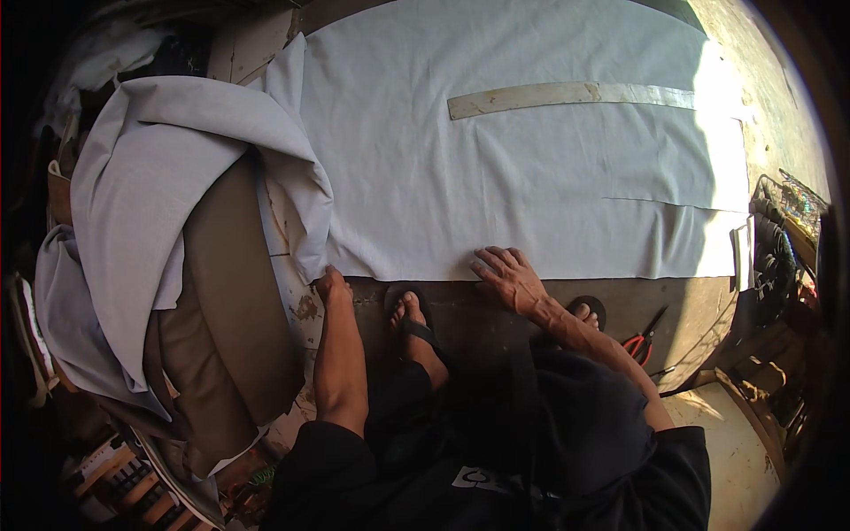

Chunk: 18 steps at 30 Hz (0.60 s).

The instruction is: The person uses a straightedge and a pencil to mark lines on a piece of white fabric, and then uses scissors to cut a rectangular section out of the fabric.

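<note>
A wide sheet of light grey fabric (398, 168) lies spread out before me, slightly wrinkled. My left hand (333, 286) is closed on the near left corner of this fabric, where it bunches up. Fingers spread, my right hand (512, 278) rests flat at the sheet's near edge, over its border. Across the far right part of the sheet lies a long flat straightedge (531, 97), pale and worn. A cut or fold line runs through the fabric below the straightedge's right end.
On the left, more grey fabric is draped in a heap over brown material (235, 292). Red-handled scissors (639, 343) lie on the floor near my right foot (584, 313). Dark items and a wire basket (791, 202) crowd the right edge. Strong sunlight falls on the right side.
</note>
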Each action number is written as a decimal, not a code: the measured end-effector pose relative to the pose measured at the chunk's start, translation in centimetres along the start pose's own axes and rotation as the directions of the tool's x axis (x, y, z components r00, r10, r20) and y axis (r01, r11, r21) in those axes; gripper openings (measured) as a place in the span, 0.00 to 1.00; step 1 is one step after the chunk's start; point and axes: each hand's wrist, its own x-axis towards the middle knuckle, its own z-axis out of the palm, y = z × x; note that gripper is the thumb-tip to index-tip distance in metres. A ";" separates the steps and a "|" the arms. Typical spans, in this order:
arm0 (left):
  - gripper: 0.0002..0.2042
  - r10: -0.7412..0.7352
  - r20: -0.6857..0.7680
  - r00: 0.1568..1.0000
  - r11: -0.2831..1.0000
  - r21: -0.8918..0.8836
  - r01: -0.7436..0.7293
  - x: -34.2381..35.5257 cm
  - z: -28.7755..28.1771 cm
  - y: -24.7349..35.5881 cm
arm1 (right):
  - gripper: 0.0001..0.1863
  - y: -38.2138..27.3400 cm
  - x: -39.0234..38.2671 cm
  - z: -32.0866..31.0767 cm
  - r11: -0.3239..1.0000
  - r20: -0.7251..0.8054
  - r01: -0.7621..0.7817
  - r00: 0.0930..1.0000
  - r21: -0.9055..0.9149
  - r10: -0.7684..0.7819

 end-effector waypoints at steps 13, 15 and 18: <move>0.05 -0.491 0.442 0.751 0.594 -0.460 0.660 6.3 -0.6 2.4 | 0.18 -1.1 1.4 1.3 0.996 0.034 -0.058 0.998 -0.069 0.060; 0.03 -0.471 0.449 0.759 0.589 -0.481 0.650 5.9 -2.1 1.8 | 0.18 -0.8 1.3 1.4 0.994 0.056 -0.080 0.995 -0.068 0.084; 0.04 -0.164 0.465 0.870 0.764 -0.498 0.410 5.6 -5.3 0.8 | 0.18 -0.9 1.6 1.5 0.998 0.055 -0.043 0.997 -0.048 0.046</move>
